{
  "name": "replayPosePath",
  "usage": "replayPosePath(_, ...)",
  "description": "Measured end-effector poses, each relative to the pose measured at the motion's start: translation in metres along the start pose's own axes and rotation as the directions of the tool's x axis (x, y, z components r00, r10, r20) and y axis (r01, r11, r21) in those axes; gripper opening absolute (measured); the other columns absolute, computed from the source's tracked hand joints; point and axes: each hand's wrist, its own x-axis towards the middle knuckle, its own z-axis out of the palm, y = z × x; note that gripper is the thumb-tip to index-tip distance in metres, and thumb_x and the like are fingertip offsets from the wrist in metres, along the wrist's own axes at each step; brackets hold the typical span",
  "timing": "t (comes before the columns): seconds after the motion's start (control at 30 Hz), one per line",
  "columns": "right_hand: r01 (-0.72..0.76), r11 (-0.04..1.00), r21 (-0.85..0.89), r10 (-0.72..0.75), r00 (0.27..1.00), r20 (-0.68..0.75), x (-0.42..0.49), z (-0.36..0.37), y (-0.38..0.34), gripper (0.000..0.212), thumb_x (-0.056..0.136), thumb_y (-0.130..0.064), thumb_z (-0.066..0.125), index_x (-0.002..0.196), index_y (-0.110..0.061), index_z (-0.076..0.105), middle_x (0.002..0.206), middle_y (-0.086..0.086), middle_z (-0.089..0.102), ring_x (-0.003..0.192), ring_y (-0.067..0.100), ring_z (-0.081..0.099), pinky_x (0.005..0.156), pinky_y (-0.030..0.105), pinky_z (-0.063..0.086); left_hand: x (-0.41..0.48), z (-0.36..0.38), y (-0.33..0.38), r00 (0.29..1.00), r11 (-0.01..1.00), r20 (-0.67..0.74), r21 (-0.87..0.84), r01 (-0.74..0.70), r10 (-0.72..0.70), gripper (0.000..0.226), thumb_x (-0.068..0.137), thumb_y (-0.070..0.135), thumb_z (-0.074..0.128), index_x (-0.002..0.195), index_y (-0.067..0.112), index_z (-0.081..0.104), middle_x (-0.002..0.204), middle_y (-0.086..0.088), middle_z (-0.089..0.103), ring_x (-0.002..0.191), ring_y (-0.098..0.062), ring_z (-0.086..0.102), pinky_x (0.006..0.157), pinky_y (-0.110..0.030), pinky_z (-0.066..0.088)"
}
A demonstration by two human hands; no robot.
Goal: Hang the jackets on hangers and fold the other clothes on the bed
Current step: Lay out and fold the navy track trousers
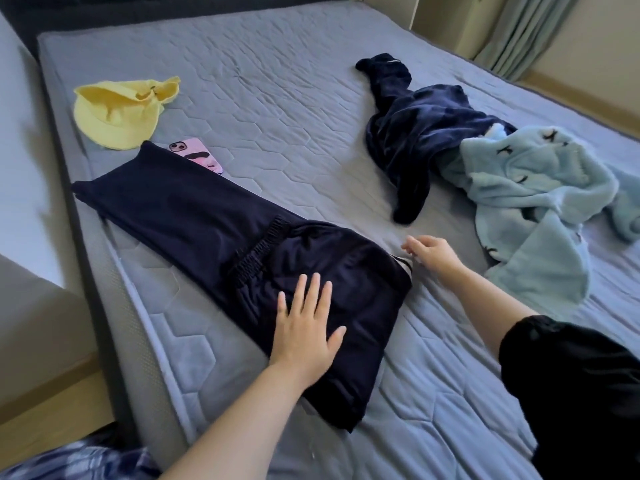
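Observation:
Dark navy trousers lie folded over on the grey-blue mattress, running from the left edge toward me. My left hand presses flat on their near folded part, fingers straight. My right hand hovers just right of the fold near a striped cuff, fingers loosely bent, holding nothing. A crumpled navy fleece garment lies at the right. A light blue fluffy garment partly overlaps it. A yellow garment sits at the far left.
A pink phone lies on the mattress, partly under the trousers' far end. The bed's left edge drops to a wooden floor. Curtains hang at the far right. A black sleeve covers my right upper arm.

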Motion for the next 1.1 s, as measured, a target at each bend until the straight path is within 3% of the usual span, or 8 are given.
replayPosePath(0.1, 0.098, 0.988, -0.121, -0.103, 0.994, -0.029, -0.016, 0.0, 0.01, 0.021, 0.09, -0.031, 0.064, 0.075, -0.015, 0.066, 0.072, -0.005, 0.058, 0.067, 0.006, 0.05, 0.059, 0.015, 0.036, -0.007, 0.007, 0.037, 0.971, 0.975, 0.103, -0.075, -0.208, 0.215, 0.089, 0.082, 0.07, 0.017, 0.154, 0.02, -0.002, 0.161, -0.003, -0.012, 0.145, -0.023, -0.022, 0.115, -0.055, -0.002)
replayPosePath(0.2, 0.158, 0.978, -0.14, -0.147, 0.986, 0.083, -0.027, 0.003, 0.016, 0.005, 0.084, -0.024, 0.072, 0.083, -0.02, 0.069, 0.08, -0.01, 0.057, 0.072, 0.004, 0.053, 0.065, 0.015, 0.04, -0.017, 0.021, 0.053, 0.94, 0.98, 0.278, -0.067, -0.188, 0.199, 0.097, 0.081, 0.068, 0.039, 0.153, 0.022, -0.008, 0.159, -0.001, -0.022, 0.144, -0.021, -0.025, 0.113, -0.056, -0.007)
replayPosePath(0.37, 0.129, 0.97, -0.204, -0.09, 0.977, 0.191, -0.028, 0.004, 0.018, 0.004, 0.084, -0.014, 0.072, 0.087, -0.013, 0.07, 0.074, -0.001, 0.06, 0.065, 0.008, 0.051, 0.063, 0.019, 0.039, -0.019, 0.024, 0.05, 0.931, 0.983, 0.316, -0.054, -0.175, 0.184, 0.094, 0.083, 0.043, 0.049, 0.151, 0.025, -0.013, 0.157, 0.0, -0.025, 0.143, -0.021, -0.027, 0.113, -0.055, -0.008)
replayPosePath(0.53, -0.2, 0.941, 0.273, 0.125, 0.955, 0.27, -0.018, -0.002, 0.015, 0.02, 0.093, -0.006, 0.058, 0.075, -0.007, 0.066, 0.072, 0.009, 0.058, 0.066, 0.019, 0.05, 0.069, 0.029, 0.04, -0.021, 0.026, 0.052, 0.925, 0.984, 0.334, -0.056, -0.172, 0.18, 0.091, 0.085, 0.031, 0.046, 0.15, 0.027, -0.017, 0.157, 0.002, -0.027, 0.142, -0.021, -0.029, 0.113, -0.054, -0.011)
replayPosePath(0.63, -0.297, 0.877, 0.377, 0.227, 0.949, 0.22, -0.015, 0.011, 0.021, 0.019, 0.094, -0.006, 0.056, 0.078, -0.006, 0.066, 0.079, 0.012, 0.059, 0.074, 0.024, 0.052, 0.076, 0.036, 0.043, -0.023, 0.024, 0.053, 0.928, 0.983, 0.325, -0.052, -0.174, 0.181, 0.091, 0.085, 0.031, 0.046, 0.149, 0.029, -0.019, 0.157, 0.0, -0.028, 0.142, -0.022, -0.029, 0.113, -0.054, -0.011)
replayPosePath(0.8, -0.132, 0.943, 0.307, 0.202, 0.956, -0.211, -0.017, 0.024, 0.027, 0.021, 0.09, -0.02, 0.057, 0.072, -0.009, 0.061, 0.063, 0.005, 0.054, 0.055, 0.016, 0.046, 0.057, 0.03, 0.04, -0.032, 0.027, 0.053, 0.937, 0.981, 0.293, -0.014, -0.193, 0.189, 0.093, 0.084, 0.04, 0.046, 0.147, 0.033, -0.022, 0.156, -0.001, -0.03, 0.142, -0.023, -0.029, 0.112, -0.057, -0.011)
replayPosePath(0.93, -0.16, 0.925, 0.345, 0.217, 0.967, -0.135, -0.037, 0.022, 0.046, 0.028, 0.09, -0.023, 0.057, 0.064, -0.013, 0.055, 0.053, 0.0, 0.051, 0.046, 0.012, 0.045, 0.042, 0.018, 0.039, -0.03, 0.027, 0.052, 0.939, 0.983, 0.295, -0.021, -0.181, 0.179, 0.095, 0.081, 0.039, 0.048, 0.148, 0.034, -0.019, 0.156, 0.0, -0.028, 0.143, -0.023, -0.027, 0.112, -0.057, -0.009)
replayPosePath(1.1, -0.105, 0.933, 0.343, 0.101, 0.994, 0.03, -0.052, 0.015, 0.062, 0.017, 0.084, 0.0, 0.064, 0.082, -0.016, 0.068, 0.075, 0.002, 0.066, 0.063, 0.011, 0.052, 0.056, 0.019, 0.045, -0.027, 0.028, 0.052, 0.939, 0.985, 0.3, -0.022, -0.171, 0.17, 0.095, 0.081, 0.038, 0.049, 0.149, 0.036, -0.018, 0.157, 0.001, -0.025, 0.144, -0.022, -0.025, 0.113, -0.057, -0.008)
